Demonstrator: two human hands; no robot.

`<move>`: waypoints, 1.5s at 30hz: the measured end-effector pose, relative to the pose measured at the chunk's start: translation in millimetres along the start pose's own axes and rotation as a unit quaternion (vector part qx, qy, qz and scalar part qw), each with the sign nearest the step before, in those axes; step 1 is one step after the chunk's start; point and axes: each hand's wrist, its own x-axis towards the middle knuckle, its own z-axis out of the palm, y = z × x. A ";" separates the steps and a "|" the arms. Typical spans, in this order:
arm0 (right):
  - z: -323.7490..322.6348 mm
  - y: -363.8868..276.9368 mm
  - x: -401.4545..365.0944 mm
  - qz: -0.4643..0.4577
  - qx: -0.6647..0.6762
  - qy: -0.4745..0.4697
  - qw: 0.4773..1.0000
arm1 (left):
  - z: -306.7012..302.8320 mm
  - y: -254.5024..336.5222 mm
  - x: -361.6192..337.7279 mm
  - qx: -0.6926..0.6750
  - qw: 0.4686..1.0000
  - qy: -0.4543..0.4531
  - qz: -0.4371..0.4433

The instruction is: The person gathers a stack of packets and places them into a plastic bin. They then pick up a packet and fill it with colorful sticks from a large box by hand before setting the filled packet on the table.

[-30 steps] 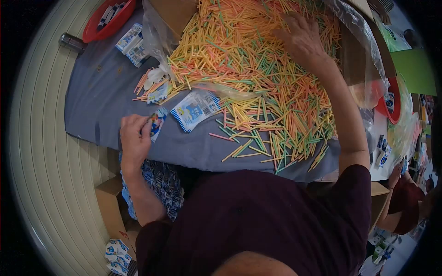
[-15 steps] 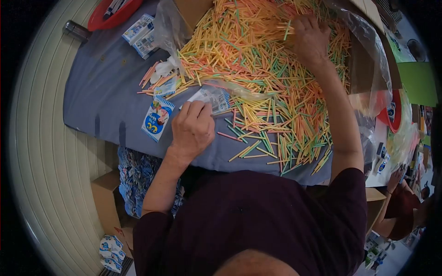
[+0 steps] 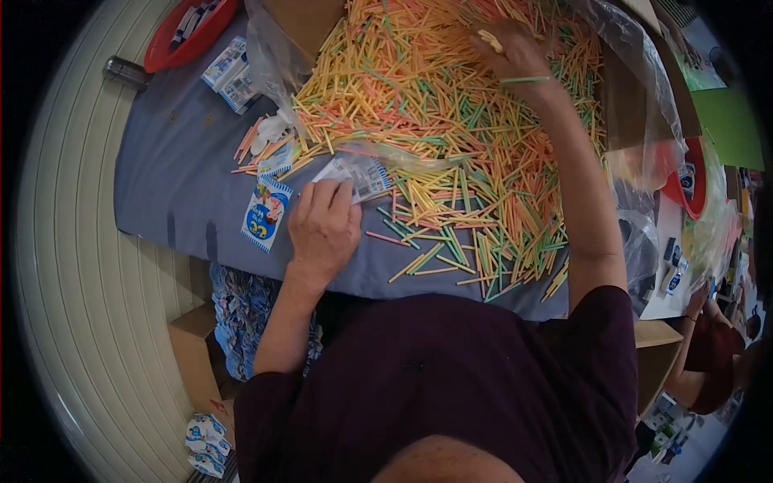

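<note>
My left hand is curled at the near edge of a white-and-blue printed packet, fingers bent and pressed together on it; the fingertips are partly hidden. Left of that hand lies another blue-and-white packet with a picture on its front. Far up in the big heap of thin coloured sticks, my right hand is closed around a small bunch, whose pale ends poke out by the fingers. One green stick lies across the back of that hand near the wrist.
An open cardboard box lined with clear plastic surrounds the heap's far part. Red bowls stand at the far left and right. A metal cylinder lies by the wall. At the right edge is another person.
My right hand has gone further up and left into the heap and turned, now with stick ends showing. The left hand stays at the packet. The whole view has shifted slightly.
</note>
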 end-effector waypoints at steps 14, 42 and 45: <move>-28.4 -56.2 -11.2 -0.004 0.272 -0.022 0.962 | -16.1 -6.5 7.7 -0.089 0.995 -0.046 -0.030; -80.9 -122.2 -1.9 0.118 0.568 0.051 0.813 | 68.3 59.8 136.5 -0.746 0.639 -0.064 -0.176; -85.6 -122.1 -2.7 0.139 0.557 -0.012 0.819 | 71.1 55.4 141.6 -0.745 0.648 -0.083 -0.135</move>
